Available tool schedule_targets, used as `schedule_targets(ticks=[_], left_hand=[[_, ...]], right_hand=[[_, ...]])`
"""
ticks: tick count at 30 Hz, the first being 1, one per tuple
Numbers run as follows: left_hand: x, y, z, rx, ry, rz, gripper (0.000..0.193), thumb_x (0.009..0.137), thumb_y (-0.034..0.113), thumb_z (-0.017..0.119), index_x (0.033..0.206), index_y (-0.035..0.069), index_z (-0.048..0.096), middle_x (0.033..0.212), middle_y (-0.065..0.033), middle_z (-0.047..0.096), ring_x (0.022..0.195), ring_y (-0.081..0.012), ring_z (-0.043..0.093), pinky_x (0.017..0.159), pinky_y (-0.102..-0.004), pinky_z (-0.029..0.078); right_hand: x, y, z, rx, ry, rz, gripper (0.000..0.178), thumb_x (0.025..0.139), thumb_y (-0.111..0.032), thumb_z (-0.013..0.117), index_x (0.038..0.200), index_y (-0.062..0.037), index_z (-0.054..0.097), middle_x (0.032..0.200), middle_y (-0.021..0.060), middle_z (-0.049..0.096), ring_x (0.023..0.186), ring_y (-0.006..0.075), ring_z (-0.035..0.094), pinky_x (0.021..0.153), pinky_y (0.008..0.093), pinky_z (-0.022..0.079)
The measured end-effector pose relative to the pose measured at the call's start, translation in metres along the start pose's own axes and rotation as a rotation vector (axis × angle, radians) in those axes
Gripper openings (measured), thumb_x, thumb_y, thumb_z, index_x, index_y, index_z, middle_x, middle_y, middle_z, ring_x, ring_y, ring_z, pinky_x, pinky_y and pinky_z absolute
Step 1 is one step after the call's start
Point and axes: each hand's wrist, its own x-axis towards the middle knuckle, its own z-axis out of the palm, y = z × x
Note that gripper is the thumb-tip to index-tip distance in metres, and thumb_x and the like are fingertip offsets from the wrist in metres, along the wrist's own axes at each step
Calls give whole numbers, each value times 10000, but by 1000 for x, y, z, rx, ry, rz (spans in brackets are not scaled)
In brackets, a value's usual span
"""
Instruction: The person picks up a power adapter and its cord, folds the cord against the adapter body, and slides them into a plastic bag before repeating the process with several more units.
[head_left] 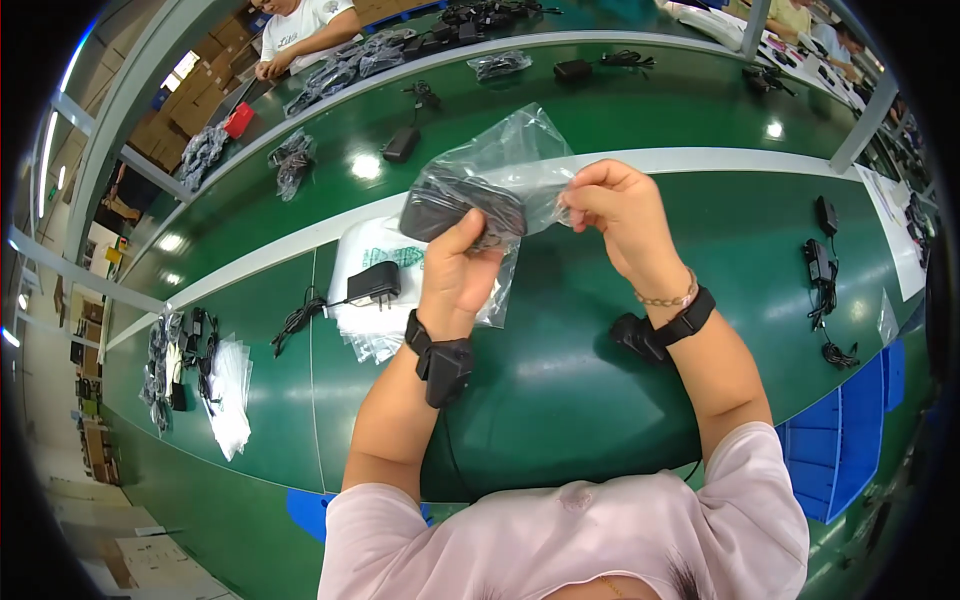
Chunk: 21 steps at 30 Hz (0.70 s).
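Over the green bench, my left hand [460, 275] is closed around a clear plastic bag [512, 145] with a black power adapter and its coiled cable [440, 205] inside. The thumb presses on the near side of the bundle. My right hand [622, 215] pinches the bag's loose end between thumb and fingertips, to the right of the adapter. Below and left of my left hand, a second black plug adapter [374, 284] lies on a stack of flat plastic bags [352, 250]. Its coiled cable [298, 328] rests on the bench beside the stack.
More flat bags [232, 395] and bagged adapters [158, 370] lie at the left. Loose adapters [820, 265] sit at the right, above blue bins [835, 440]. Beyond a pale rail [290, 240], adapters [401, 145] rest on another green surface. A person [305, 30] works at the far left.
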Motion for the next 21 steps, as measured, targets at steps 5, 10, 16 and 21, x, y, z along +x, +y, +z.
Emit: schedule_targets(ticks=[5, 10, 16, 21], left_hand=[[-1, -6, 16, -136, 49, -18, 263, 826, 65, 584, 1078, 9, 532, 1071, -84, 574, 1052, -221, 515, 969, -383, 382], [-3, -11, 16, -67, 62, 31, 269, 839, 82, 581, 1098, 35, 528, 1086, -73, 567, 1051, -210, 514, 980, -356, 359], [-14, -29, 23, 301, -66, 126, 408, 796, 111, 658, 1169, 64, 500, 1108, -50, 551, 1058, -177, 503, 983, -314, 331], [-9, -35, 16, 299, -146, 31, 504, 769, 114, 693, 1214, 62, 462, 1137, -46, 529, 1052, -164, 500, 974, -312, 339]], right_hand=[[-5, -5, 1, 79, -48, -77, 246, 772, -60, 645, 1003, 7, 589, 869, 92, 633, 755, 147, 592, 657, 255, 473], [-7, 29, 29, 571, -232, -158, 457, 827, -238, 628, 1186, 13, 499, 1109, 121, 566, 992, 191, 546, 848, 307, 427], [-13, 22, 29, 270, -264, 23, 443, 873, -233, 559, 1220, 29, 474, 1197, 134, 526, 1081, 222, 511, 944, 349, 383], [-4, 15, 15, 401, -233, 100, 360, 854, -141, 555, 1163, 39, 523, 1178, 140, 542, 1074, 211, 516, 932, 334, 396]])
